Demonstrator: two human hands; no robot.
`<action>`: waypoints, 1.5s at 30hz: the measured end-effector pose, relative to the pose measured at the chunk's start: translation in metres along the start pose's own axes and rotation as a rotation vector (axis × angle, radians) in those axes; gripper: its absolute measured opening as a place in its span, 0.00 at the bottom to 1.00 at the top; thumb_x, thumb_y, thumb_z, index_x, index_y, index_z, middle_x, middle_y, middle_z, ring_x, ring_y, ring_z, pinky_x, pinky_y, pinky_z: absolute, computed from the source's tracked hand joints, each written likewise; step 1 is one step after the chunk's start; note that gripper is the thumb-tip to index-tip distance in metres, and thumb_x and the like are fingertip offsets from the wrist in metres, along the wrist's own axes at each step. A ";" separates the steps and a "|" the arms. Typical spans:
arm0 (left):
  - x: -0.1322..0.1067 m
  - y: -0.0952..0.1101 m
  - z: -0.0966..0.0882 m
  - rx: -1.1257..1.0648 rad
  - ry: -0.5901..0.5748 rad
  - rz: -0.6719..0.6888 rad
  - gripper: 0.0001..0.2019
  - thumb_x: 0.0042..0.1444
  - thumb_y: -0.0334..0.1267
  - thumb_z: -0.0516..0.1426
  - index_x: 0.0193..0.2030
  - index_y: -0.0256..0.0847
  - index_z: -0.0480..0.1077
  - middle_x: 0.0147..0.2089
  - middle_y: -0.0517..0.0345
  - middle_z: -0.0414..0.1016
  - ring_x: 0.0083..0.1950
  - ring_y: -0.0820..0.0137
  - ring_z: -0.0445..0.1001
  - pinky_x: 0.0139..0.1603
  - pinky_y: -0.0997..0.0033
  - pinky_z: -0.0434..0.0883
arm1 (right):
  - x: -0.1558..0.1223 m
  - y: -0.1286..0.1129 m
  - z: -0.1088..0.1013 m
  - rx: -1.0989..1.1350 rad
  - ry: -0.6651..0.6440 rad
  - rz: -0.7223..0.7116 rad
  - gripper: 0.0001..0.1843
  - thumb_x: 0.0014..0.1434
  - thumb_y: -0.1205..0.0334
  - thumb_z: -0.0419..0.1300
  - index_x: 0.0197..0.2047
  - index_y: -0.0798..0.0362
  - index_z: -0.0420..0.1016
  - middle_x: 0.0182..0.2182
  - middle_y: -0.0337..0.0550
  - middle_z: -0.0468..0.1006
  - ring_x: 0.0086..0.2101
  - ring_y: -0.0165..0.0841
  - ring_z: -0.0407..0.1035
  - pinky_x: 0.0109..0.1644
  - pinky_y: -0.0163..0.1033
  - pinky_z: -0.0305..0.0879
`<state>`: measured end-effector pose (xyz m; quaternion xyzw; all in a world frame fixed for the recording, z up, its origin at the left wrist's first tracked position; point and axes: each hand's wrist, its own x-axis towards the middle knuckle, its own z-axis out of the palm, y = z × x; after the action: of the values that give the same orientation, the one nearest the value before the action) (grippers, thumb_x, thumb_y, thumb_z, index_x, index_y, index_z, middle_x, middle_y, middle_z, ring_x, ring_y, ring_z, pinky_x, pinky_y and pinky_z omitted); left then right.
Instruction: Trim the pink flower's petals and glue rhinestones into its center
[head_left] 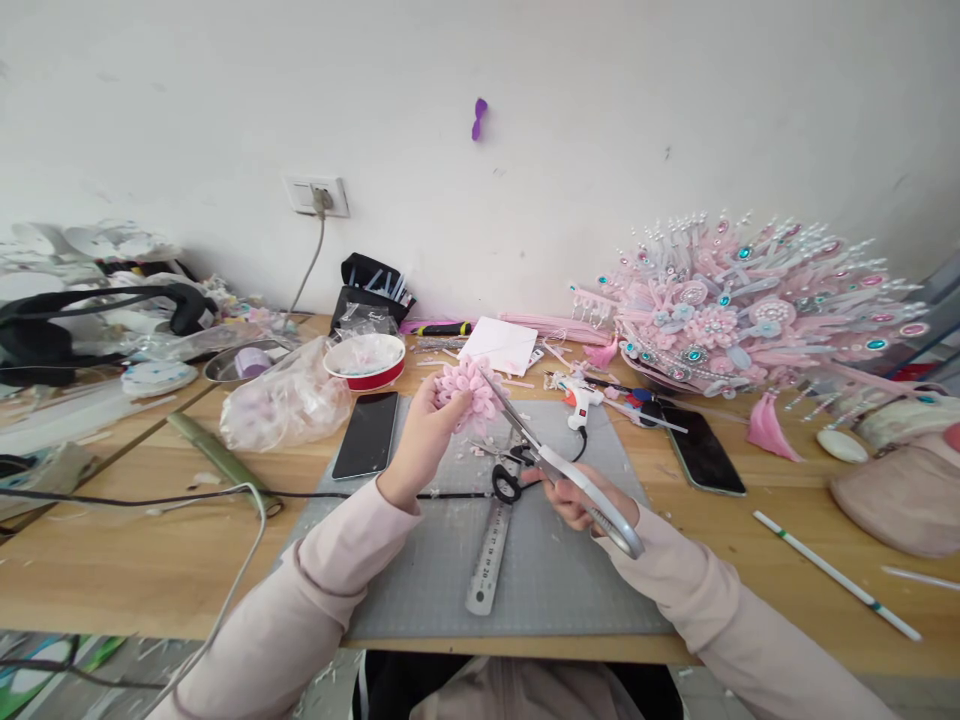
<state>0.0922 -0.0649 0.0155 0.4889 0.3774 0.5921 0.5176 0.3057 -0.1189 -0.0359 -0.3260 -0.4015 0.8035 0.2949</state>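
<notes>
My left hand (430, 440) pinches a fluffy pink flower (472, 392) of looped petals above the cutting mat. In my right hand (592, 497) is a pair of large scissors (564, 475) with grey-white handles, their blades pointing up and left to the flower's right edge. Whether the blades touch a petal I cannot tell. Below lies a steel ruler (489, 565) on the grey cutting mat (405, 590). Small black-handled scissors (507, 484) rest near the ruler's upper part, partly hidden by my right hand and the big scissors.
A white glue gun (582, 402) lies behind the mat. Phones (366, 435) flank it on both sides, the right one (703, 448) on bare wood. A large pink beaded headdress (720, 320) stands at right. A red-and-white bowl (365, 365) and plastic bag (285, 398) sit left; a cable (315, 494) crosses the table.
</notes>
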 end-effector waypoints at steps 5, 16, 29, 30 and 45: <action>0.001 -0.001 0.000 -0.012 0.004 -0.011 0.10 0.46 0.37 0.59 0.37 0.39 0.66 0.35 0.60 0.72 0.33 0.73 0.70 0.35 0.74 0.65 | 0.005 0.001 -0.005 0.065 -0.054 0.082 0.19 0.44 0.61 0.66 0.41 0.53 0.69 0.13 0.23 0.52 0.12 0.17 0.36 0.14 0.23 0.33; 0.002 0.002 0.001 -0.167 -0.041 -0.093 0.10 0.46 0.35 0.59 0.37 0.37 0.67 0.36 0.58 0.74 0.35 0.72 0.71 0.38 0.73 0.64 | 0.011 -0.001 -0.010 0.185 -0.117 0.169 0.14 0.44 0.66 0.62 0.37 0.54 0.71 0.10 0.23 0.55 0.10 0.18 0.37 0.10 0.23 0.35; 0.005 0.002 -0.001 -0.209 -0.019 -0.075 0.10 0.45 0.34 0.59 0.36 0.36 0.67 0.35 0.56 0.74 0.36 0.71 0.71 0.38 0.73 0.64 | 0.001 -0.002 -0.001 0.058 0.085 0.096 0.19 0.43 0.61 0.65 0.40 0.56 0.72 0.12 0.24 0.55 0.11 0.17 0.39 0.11 0.25 0.35; 0.006 0.002 -0.002 -0.209 -0.012 -0.067 0.10 0.45 0.34 0.59 0.36 0.36 0.68 0.35 0.56 0.74 0.36 0.71 0.71 0.38 0.73 0.64 | 0.001 -0.002 -0.001 0.055 0.082 0.095 0.19 0.43 0.61 0.65 0.40 0.56 0.71 0.13 0.24 0.55 0.12 0.17 0.38 0.11 0.25 0.35; 0.011 0.009 -0.005 -0.293 0.144 0.066 0.08 0.44 0.31 0.58 0.33 0.37 0.68 0.34 0.59 0.73 0.36 0.74 0.71 0.39 0.74 0.64 | -0.005 -0.008 0.006 -0.019 0.074 0.021 0.24 0.39 0.56 0.67 0.40 0.57 0.72 0.16 0.26 0.53 0.14 0.17 0.40 0.12 0.24 0.35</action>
<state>0.0854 -0.0553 0.0247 0.3768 0.3069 0.6911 0.5351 0.3056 -0.1216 -0.0251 -0.3622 -0.3945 0.7901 0.2981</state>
